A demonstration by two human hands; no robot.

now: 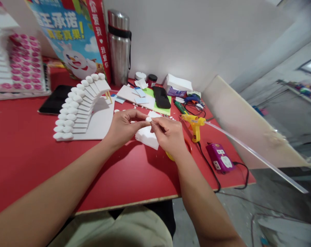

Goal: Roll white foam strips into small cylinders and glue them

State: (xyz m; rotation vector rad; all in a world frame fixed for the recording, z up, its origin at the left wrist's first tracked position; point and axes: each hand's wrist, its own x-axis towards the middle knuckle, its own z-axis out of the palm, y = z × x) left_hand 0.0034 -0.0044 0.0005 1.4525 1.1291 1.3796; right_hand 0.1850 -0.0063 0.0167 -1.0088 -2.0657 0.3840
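Note:
Between the fingertips of both hands sits a small white piece (148,119), rounded, its material too small to tell. My left hand (126,125) pinches it from the left, and my right hand (168,132) grips it from the right. Under them lies white paper (147,138) on the red table. To the left stands a white model staircase (80,118) that curves upward, with rows of white oval pieces (70,110) along its outer side. Yellowish sticks (108,97) prop up its top end. Orange and yellow handles (188,145) are partly hidden behind my right hand.
A yellow glue gun (194,125) with a long clear glue stick (255,156) reaches past the table's right edge. Its cord runs near a purple power box (219,158). At the back are a steel thermos (118,48), a black phone (162,97) and tissues (178,84). A dark tablet (55,99) lies left.

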